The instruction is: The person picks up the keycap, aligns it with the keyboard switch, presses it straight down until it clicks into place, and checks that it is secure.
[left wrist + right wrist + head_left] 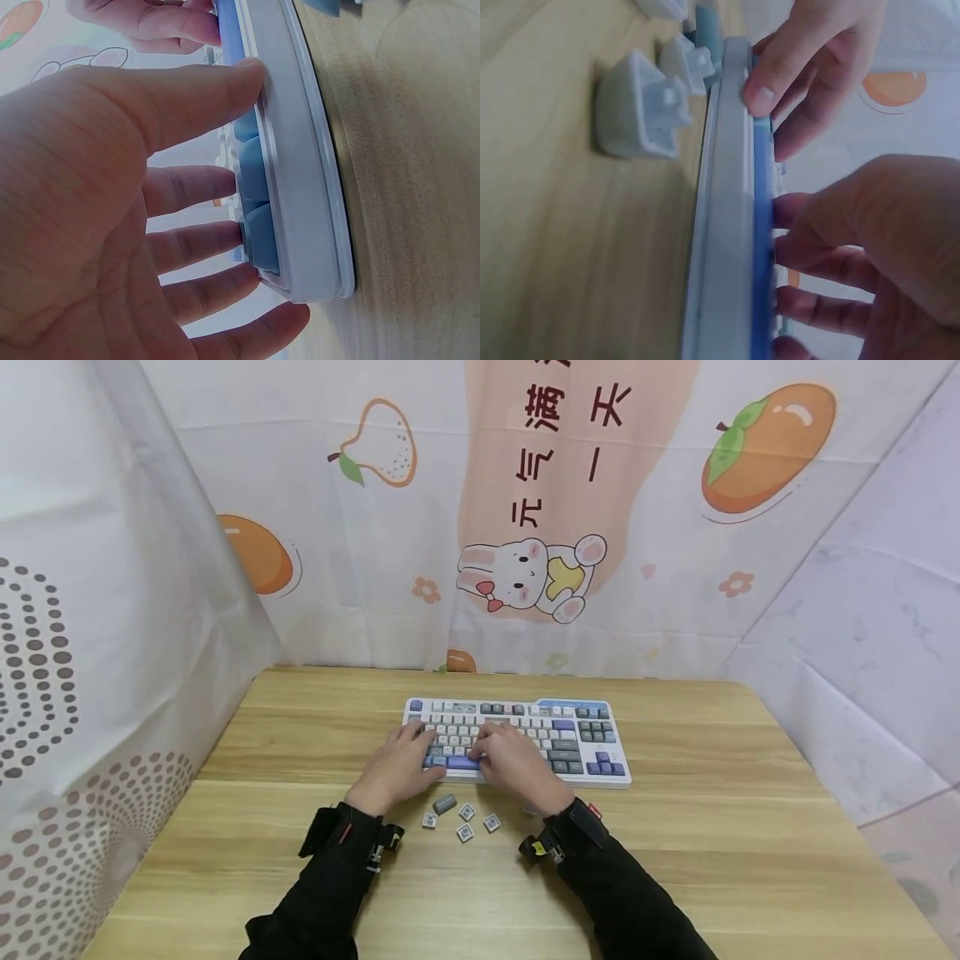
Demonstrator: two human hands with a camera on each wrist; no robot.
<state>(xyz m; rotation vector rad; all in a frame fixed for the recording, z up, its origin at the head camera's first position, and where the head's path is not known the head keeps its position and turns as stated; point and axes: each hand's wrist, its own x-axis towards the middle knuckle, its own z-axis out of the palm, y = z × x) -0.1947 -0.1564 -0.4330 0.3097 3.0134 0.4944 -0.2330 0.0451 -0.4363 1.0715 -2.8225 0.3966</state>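
Observation:
A white keyboard point(558, 745) with white, grey and purple-blue keys lies across the table. My left hand point(401, 767) rests at its left end, fingers spread and fairly straight. In the left wrist view, the thumb point(217, 94) lies on the keyboard's front rim and the other fingertips touch its keys and left edge. The right hand point(517, 766) is over the middle, thumb and fingers bent down at the keys just behind the long purple-blue space bar point(762, 247). I cannot tell whether a keycap is pinched between them.
Several loose light keycaps point(466, 832) lie on the table in front of the keyboard, some upturned with their stems showing. A longer grey keycap point(445, 803) lies among them, close to the left hand. A printed cloth point(375, 610) hangs behind the table's back edge.

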